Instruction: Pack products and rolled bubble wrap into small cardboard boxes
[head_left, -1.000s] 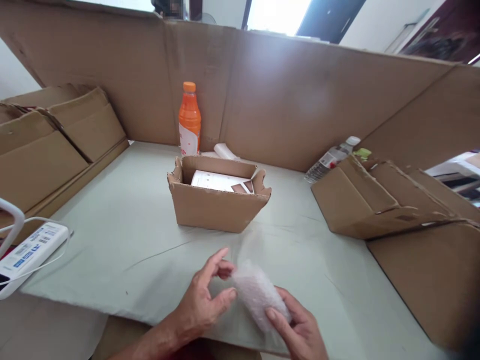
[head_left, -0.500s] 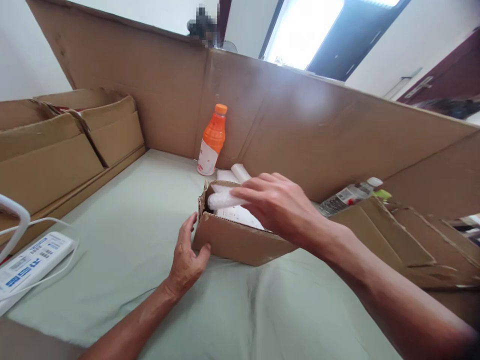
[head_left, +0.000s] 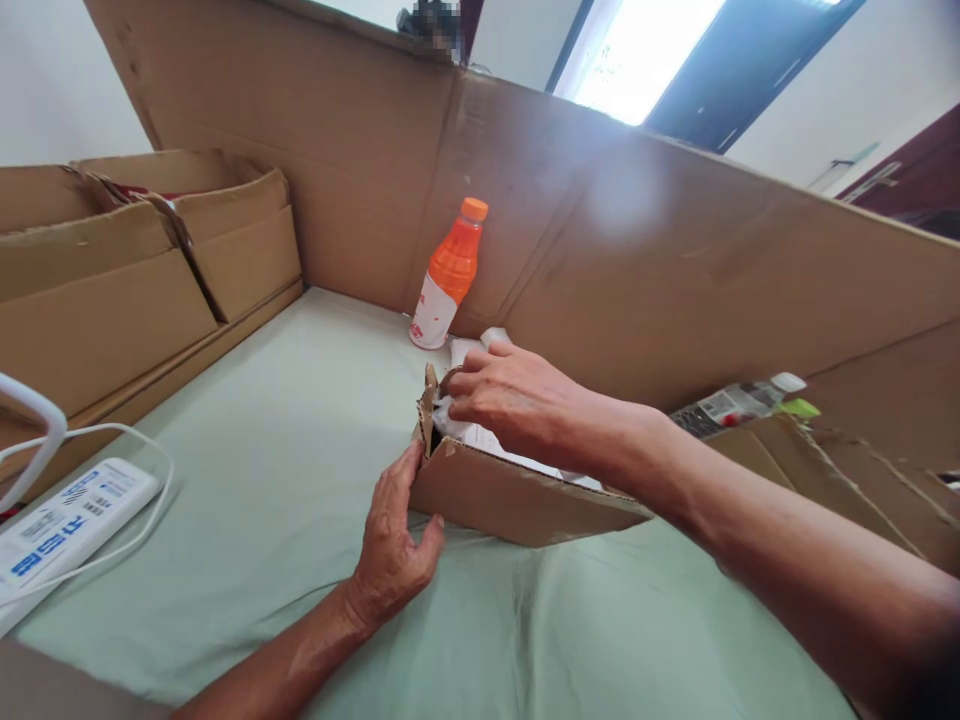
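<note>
A small open cardboard box (head_left: pixel 525 505) stands on the green cloth before me. My left hand (head_left: pixel 396 535) rests against its left end, with the thumb spread away from the fingers. Inside the box, my right hand (head_left: pixel 514 400) pinches a clear bubble-wrap bundle (head_left: pixel 451 418) near the left end, largely covering it. White flat items (head_left: pixel 510 448) lie in the box beneath my right hand; I cannot make out what they are. More white wrapped material (head_left: pixel 466 350) shows behind the box.
An orange drink bottle (head_left: pixel 446 275) stands near the tall cardboard wall (head_left: pixel 337 150). Cardboard bins (head_left: pixel 105 285) line the left, above a white power strip (head_left: pixel 75 530) with a cable. At right, a clear bottle (head_left: pixel 739 402) leans behind cardboard (head_left: pixel 795 470).
My right hand has lowered the bubble-wrap bundle further into the box's left end. My left fingers have moved up against that end. The view has shifted slightly.
</note>
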